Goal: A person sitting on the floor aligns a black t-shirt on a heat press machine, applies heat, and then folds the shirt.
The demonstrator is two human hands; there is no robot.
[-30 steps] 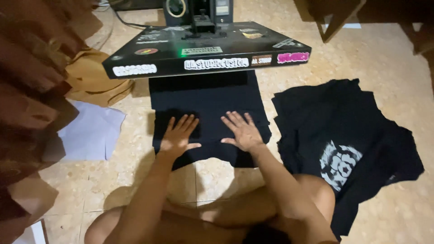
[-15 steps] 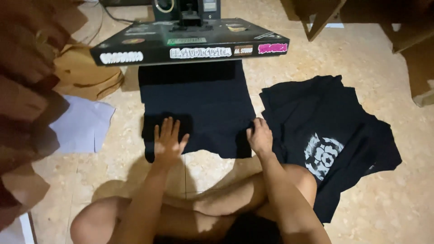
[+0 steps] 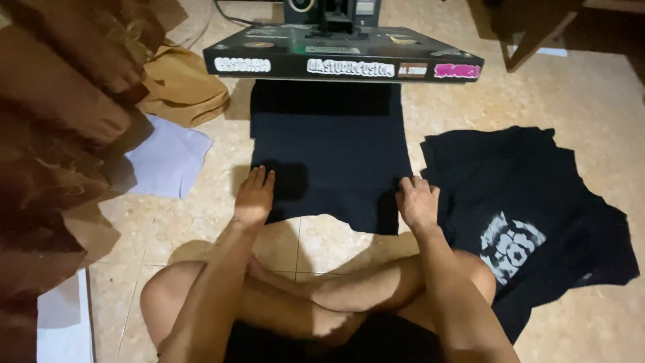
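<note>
Hands (image 3: 254, 199) (image 3: 416, 202) press flat, plain black shirt (image 3: 329, 148) smooth.

The one head camera is looking steeply down and forward from close above the heat press (image 3: 342, 60) on the floor.

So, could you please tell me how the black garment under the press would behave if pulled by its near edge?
The black garment would probably go floppy, as its near edge already curves. It looks light, likely sliding easily on the tiled floor.
</note>
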